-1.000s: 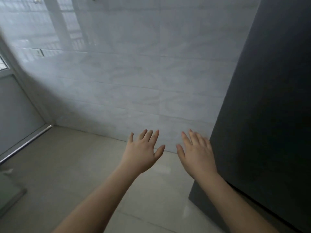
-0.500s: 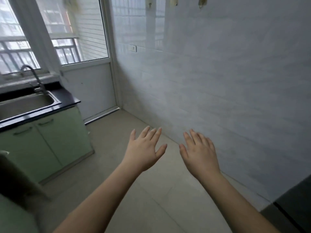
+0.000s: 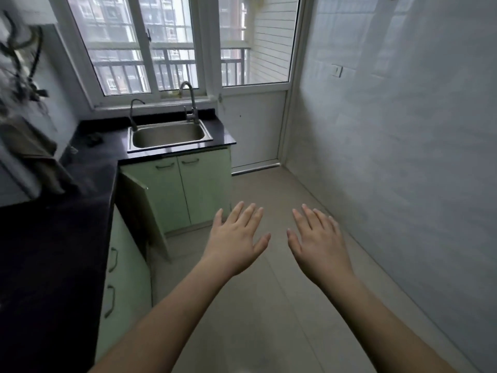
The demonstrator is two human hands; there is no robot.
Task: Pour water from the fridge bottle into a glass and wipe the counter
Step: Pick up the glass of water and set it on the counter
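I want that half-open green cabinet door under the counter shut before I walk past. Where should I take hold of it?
Probably by its free edge, near the top corner of the cabinet door. It swings out into the aisle with no handle showing on this face. Come from the aisle with the left hand and push it back.

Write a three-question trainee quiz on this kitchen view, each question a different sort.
1. True or false: the left hand holds a bottle.
2. Multiple choice: the sink sits (A) under the window, (B) beside the right wall, (C) on the floor.
3. Fill in: one cabinet door below the dark counter stands ____.

Key: 1 false, both it and the right hand are spread and hold nothing; 2 A; 3 open.
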